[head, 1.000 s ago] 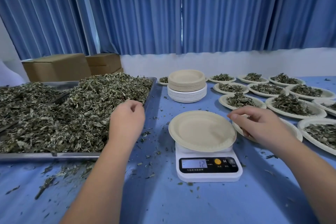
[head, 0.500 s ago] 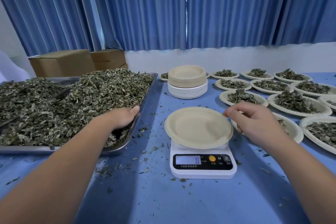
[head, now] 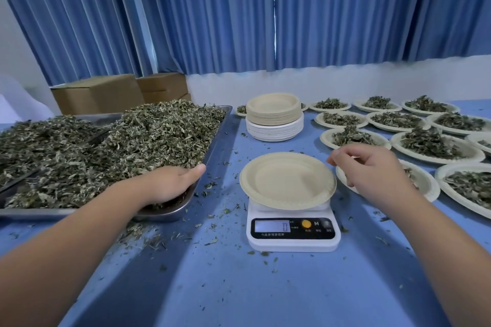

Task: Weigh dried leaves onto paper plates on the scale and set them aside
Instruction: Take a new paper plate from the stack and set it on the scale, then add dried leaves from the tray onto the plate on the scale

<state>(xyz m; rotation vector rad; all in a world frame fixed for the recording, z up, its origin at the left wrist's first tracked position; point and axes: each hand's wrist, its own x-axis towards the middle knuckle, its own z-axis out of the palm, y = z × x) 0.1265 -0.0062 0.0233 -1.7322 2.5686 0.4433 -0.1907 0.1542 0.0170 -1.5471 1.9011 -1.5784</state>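
An empty beige paper plate (head: 287, 180) sits on the white digital scale (head: 292, 233), whose display reads 0. To its left, a metal tray (head: 210, 146) is heaped with dried leaves (head: 119, 148). My left hand (head: 170, 183) is pushed into the near right corner of the heap. Its thumb lies straight along the leaves and its fingers are buried out of sight. My right hand (head: 372, 170) hovers just right of the plate's rim, fingers loosely curled, holding nothing.
A stack of spare plates (head: 275, 117), beige on white, stands behind the scale. Several filled plates (head: 430, 143) cover the table's right side, one partly under my right hand. Cardboard boxes (head: 101, 93) sit at the back left. Leaf crumbs litter the blue tablecloth (head: 239, 287).
My left hand went from above the heap down into its near edge. My right hand drew slightly back from the plate's rim. The scale reading dropped from 12 to 0.
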